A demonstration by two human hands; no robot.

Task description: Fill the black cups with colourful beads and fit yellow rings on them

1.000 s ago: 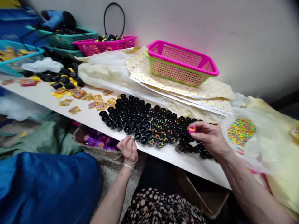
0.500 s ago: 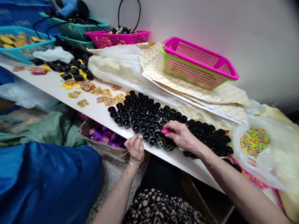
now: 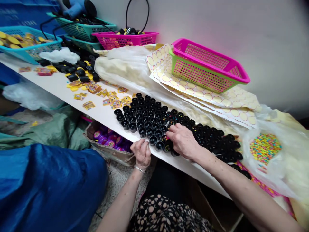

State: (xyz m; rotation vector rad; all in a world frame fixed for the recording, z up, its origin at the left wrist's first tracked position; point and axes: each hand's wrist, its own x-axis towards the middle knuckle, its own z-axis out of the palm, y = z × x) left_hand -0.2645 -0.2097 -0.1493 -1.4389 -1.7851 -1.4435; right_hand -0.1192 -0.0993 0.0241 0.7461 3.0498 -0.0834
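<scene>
Many small round black cups [image 3: 145,119] stand packed together on the white table [image 3: 96,112]. Some cups near the middle hold coloured candies. My right hand [image 3: 182,140] is over the cups right of centre, fingers bent down and pressed together on a pink piece, of which only a sliver shows beside the fingertips. At the table's front edge my left hand [image 3: 141,153] rests with its fingers curled closed; whether anything is inside is hidden. A clear bag of small coloured candies [image 3: 265,148] lies at the right.
A pink basket [image 3: 210,58] nested in a green one sits on sticker sheets [image 3: 193,91] at the back. Yellow packets [image 3: 116,103] and black pieces [image 3: 82,72] lie to the left. Below the edge are a box of purple items [image 3: 111,140] and a blue bag [image 3: 53,187].
My right hand has turned down over the cups, and the pink piece it held in plain view is now mostly hidden. The view has shifted slightly; my left hand keeps its place at the edge.
</scene>
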